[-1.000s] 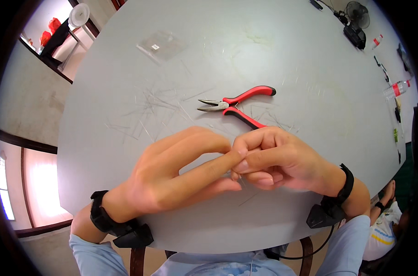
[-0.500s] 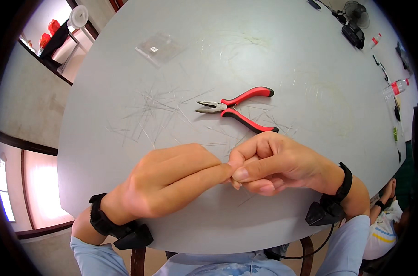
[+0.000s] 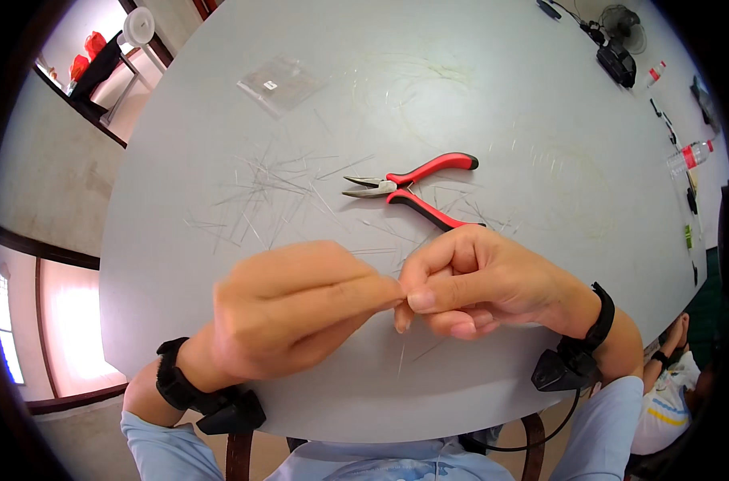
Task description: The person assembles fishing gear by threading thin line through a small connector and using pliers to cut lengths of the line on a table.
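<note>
My left hand (image 3: 304, 309) is closed, its fingertips pinched together and meeting those of my right hand (image 3: 477, 284) above the near part of the table. The right thumb and forefinger are also pinched. A thin wire (image 3: 401, 358) shows just below the right fingertips and seems to run up into them. Whatever the left fingers grip is hidden between the hands. Beyond the right hand lie red and black bent-nose pliers (image 3: 396, 185), their jaws apart and pointing left. Many fine metal pins (image 3: 264, 188) are scattered to the left of the pliers, and more lie under their handles.
A clear plastic bag (image 3: 280, 84) lies on the grey table (image 3: 220, 104), farther off. Loose clear line (image 3: 429, 72) curls near the far side. Bottles (image 3: 689, 156), a small fan (image 3: 621, 28) and cables stand beyond the right edge. Another person (image 3: 673, 393) sits at the lower right.
My left hand has turned and lifted slightly, its knuckles moving up and left. The right hand has barely moved. More of the thin wire shows below the fingertips.
</note>
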Motion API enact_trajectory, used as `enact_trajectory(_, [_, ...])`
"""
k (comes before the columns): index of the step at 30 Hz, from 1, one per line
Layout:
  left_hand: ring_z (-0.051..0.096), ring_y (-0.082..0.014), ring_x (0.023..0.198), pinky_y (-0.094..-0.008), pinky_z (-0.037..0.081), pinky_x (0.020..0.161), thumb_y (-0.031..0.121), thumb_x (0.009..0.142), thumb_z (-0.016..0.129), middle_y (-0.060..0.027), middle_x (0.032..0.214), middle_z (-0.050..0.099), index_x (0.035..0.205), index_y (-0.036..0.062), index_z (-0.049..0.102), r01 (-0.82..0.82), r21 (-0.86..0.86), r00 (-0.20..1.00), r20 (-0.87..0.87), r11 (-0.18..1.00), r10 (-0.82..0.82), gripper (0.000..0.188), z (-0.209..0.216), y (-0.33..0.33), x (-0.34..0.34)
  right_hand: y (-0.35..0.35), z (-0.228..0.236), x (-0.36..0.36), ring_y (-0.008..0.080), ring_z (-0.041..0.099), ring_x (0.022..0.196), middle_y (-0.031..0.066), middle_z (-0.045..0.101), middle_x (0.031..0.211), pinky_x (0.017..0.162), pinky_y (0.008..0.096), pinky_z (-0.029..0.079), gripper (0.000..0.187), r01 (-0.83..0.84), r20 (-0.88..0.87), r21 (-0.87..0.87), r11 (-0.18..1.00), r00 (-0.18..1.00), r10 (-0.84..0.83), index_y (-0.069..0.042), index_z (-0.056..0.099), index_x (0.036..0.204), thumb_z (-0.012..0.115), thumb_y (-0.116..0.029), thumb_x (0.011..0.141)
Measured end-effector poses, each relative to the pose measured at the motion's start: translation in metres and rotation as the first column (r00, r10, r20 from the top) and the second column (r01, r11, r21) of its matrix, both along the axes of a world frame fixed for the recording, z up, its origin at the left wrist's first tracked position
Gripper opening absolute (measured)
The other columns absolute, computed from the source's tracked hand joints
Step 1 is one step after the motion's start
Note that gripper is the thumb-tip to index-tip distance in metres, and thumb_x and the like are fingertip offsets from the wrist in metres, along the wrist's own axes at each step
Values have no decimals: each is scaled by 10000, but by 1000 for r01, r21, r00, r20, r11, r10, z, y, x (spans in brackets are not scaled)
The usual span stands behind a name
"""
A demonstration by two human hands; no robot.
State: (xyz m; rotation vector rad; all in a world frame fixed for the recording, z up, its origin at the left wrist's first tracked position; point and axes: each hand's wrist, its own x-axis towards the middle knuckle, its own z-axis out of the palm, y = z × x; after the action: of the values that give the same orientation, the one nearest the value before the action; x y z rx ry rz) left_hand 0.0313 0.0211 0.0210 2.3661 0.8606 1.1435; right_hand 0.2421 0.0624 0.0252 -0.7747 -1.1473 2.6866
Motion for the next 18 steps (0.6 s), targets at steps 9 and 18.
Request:
enact_trajectory(9, [586,-177,618,-256,439,527,-93,704,623,-90,692,614,819,-15,667,-43,-349,984,150,936,101,145,0,-4,4,-2,-2,0,45,371,438,-4,502,574,401,195,268,197,53,-101,26,998,994,-50,24,611,881,545,-163,885])
enact_trajectory(18, [588,-225,663,-283,464,536,-68,600,638,-112,815,610,918,-13,647,3,153,1000,13,988,-5,323,-7,7,3,-8,-4,1,41,343,437,1,503,592,401,200,253,200,181,-91,-105,978,977,-191,21,592,913,549,-173,889])
